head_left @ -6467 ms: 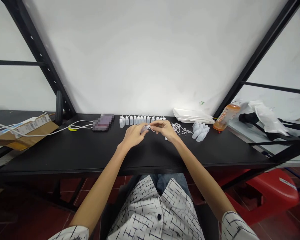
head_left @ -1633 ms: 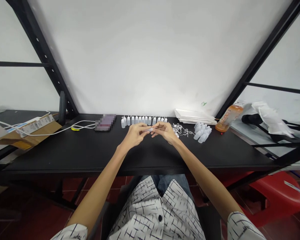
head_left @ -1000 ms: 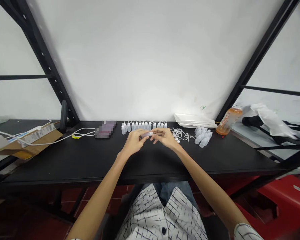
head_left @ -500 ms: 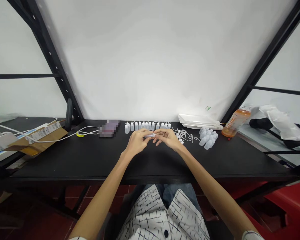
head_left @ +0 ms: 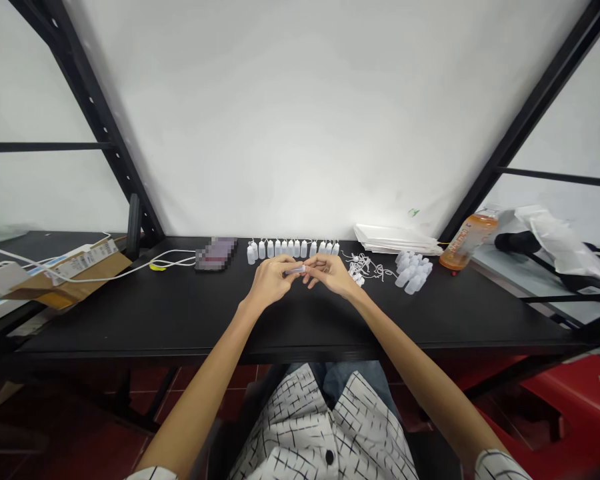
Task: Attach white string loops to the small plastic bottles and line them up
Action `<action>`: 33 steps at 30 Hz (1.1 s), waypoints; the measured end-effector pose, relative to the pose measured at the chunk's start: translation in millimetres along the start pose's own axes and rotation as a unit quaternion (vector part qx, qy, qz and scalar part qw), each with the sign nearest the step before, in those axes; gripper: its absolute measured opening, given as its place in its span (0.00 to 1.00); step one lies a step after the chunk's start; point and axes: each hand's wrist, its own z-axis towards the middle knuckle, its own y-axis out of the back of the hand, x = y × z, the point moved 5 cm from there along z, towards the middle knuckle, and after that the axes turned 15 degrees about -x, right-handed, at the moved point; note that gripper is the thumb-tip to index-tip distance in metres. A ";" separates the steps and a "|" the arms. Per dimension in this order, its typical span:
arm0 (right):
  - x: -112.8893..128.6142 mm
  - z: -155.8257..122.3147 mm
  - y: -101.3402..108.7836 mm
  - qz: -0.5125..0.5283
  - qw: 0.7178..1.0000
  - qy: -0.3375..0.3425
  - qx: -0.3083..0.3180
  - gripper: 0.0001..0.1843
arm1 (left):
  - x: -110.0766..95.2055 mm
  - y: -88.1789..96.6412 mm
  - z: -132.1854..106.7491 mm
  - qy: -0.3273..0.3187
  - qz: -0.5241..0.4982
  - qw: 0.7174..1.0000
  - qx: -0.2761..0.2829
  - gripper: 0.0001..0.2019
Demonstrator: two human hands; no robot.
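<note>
Two bare hands meet in the head view, raised just above a black surface [head_left: 130, 313]. The left hand [head_left: 273, 280] and the right hand [head_left: 333, 275] are both closed in a pinch, gripping opposite sides of a small, slim translucent plastic piece [head_left: 294, 270]. It lies roughly sideways between the fingertips, held in the air in front of the person, and the fingers hide too much of it to tell its exact form. Just beyond the hands stands a tight row of small white plastic dropper bottles [head_left: 293, 249], upright along the back of the surface. Nearest the right hand, a tangle of thin white cord [head_left: 366, 268] lies at the end of that row, and beside it is a heap of translucent plastic bottles [head_left: 413, 271] on their sides. Behind these sits a flat stack of white sheets [head_left: 395, 240], and farther right an orange drink bottle [head_left: 464, 240] lies tilted near the surface's edge. Left of the hands are a phone [head_left: 216, 253], blurred out, and a white cable [head_left: 173, 259] running to a flattened cardboard box [head_left: 83, 261]. Black shelf uprights [head_left: 100, 127] rise against a white wall [head_left: 300, 113], and a red plastic stool [head_left: 565, 393] stands low on the right, beyond the person's checked shirt [head_left: 320, 427] and jeans [head_left: 353, 383].
</note>
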 end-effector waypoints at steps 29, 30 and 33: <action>8.4 2.5 14.1 -0.036 0.997 -0.034 -0.054 0.21 | -9.1 4.3 0.6 0.069 0.114 0.988 0.078 0.14; 9.0 1.9 13.4 -0.037 0.998 -0.034 -0.043 0.20 | -8.5 4.4 0.6 0.071 0.118 0.988 0.074 0.14; 8.8 -1.3 7.5 -0.043 0.998 -0.042 0.009 0.19 | -6.8 2.5 -0.6 0.082 0.131 0.985 0.077 0.13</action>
